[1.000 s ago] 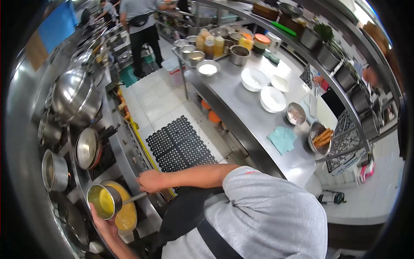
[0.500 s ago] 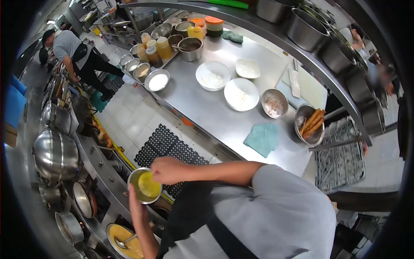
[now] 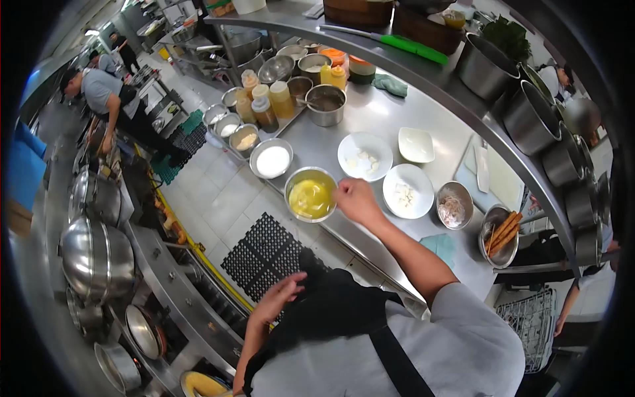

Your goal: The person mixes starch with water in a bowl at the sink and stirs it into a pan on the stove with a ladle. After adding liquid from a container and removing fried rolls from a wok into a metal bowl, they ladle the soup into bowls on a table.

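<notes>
My right hand (image 3: 358, 201) is closed on the right rim of a steel bowl (image 3: 292, 210) holding yellow liquid (image 3: 309, 198). The bowl is at the front edge of the steel table; whether it rests there or hangs just above, I cannot tell. Empty, with its fingers apart, my left hand (image 3: 281, 298) is held in front of the black apron (image 3: 331, 301). Near the right hand are a white bowl (image 3: 349, 142) with white pieces, another white bowl (image 3: 417, 213) with small white cubes, and a metal bowl of white powder (image 3: 272, 163).
Sauce bottles (image 3: 265, 114) and pots crowd the table's far end. A bowl with brown sticks (image 3: 504, 235), a green cloth (image 3: 438, 250) and a knife (image 3: 482, 169) lie to the right. A shelf (image 3: 463, 74) overhangs. The stove line (image 3: 155, 271) runs left, where a person (image 3: 102, 96) stands.
The steel bowl has moved from beside the stove to the table's edge, carried in my right hand. My left hand has let go of it and opened.
</notes>
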`<state>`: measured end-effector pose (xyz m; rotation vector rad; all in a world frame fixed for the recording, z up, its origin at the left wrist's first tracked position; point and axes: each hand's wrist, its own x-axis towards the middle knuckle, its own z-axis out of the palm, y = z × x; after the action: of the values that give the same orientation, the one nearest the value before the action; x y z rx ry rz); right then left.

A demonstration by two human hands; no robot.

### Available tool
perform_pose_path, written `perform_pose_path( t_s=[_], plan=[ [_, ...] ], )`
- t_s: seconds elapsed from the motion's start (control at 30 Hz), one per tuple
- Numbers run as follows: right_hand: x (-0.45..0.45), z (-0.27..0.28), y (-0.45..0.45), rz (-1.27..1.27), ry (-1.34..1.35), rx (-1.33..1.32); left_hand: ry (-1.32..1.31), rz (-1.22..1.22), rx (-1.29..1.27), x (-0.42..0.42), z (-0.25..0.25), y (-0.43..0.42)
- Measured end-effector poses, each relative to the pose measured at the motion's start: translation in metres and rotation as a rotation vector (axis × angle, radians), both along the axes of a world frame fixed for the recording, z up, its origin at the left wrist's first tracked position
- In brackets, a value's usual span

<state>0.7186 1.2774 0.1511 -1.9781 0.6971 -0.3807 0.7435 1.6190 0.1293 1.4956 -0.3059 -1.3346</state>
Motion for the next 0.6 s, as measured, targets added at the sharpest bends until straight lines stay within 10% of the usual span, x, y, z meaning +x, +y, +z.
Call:
perform_pose_path(
  t_s=[0.6],
  plan=[
    [0.243,-0.186,-0.139,-0.292,0.364,-0.368,0.104,-0.192,0.122,0.180,-0.043,-0.013]
  ],
)
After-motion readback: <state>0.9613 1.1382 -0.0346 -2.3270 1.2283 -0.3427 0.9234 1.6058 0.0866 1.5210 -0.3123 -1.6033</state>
